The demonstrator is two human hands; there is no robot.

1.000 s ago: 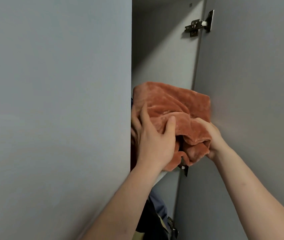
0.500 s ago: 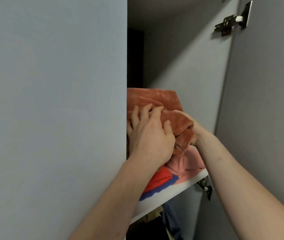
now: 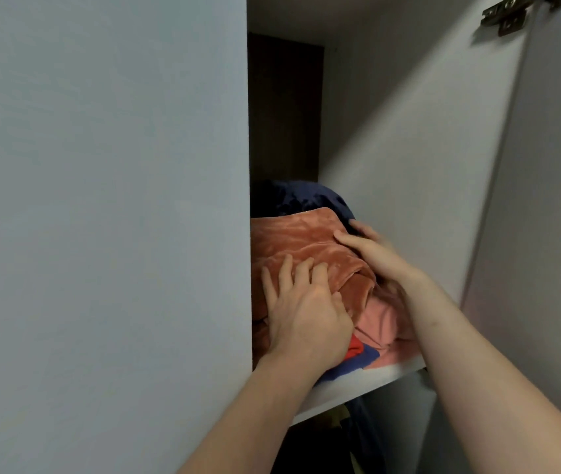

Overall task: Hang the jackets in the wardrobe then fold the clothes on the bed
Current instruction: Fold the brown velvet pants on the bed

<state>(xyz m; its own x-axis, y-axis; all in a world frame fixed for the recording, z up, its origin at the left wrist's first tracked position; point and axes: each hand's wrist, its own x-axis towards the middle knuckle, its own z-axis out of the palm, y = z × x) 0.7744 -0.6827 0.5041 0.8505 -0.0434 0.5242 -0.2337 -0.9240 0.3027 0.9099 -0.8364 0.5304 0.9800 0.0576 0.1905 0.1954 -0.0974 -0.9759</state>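
**Rust fleece now on the shelf stack, both hands pressing it home**

Nearest the camera, two bare forearms rise from 6 o'clock toward the wardrobe opening. The left hand lies on the front of the folded rust-orange fleece, fingers spread and nearly straight, pushing rather than gripping. The right hand, at about 2 o'clock from the left, rests flat on the fleece's right edge with its fingertips reaching toward the back; neither hand closes around the cloth.

A second ago the fleece was held up in the air in front of the door gap, bunched in both hands; half a second ago it was meeting the pile. Now it sits wholly on the stack and farther in, so the placing step looks nearly complete and only the release remains.

The white shelf carries the pile: under the fleece lies a pink garment, and below that a red piece and a blue one showing at the front lip. Behind the fleece, at 12 o'clock, a dark navy garment bulges up, possibly a jacket, though shadow hides its shape. Below the shelf, dark hanging clothes show faintly. The closed grey door fills the left; a metal hinge sits at the top right.
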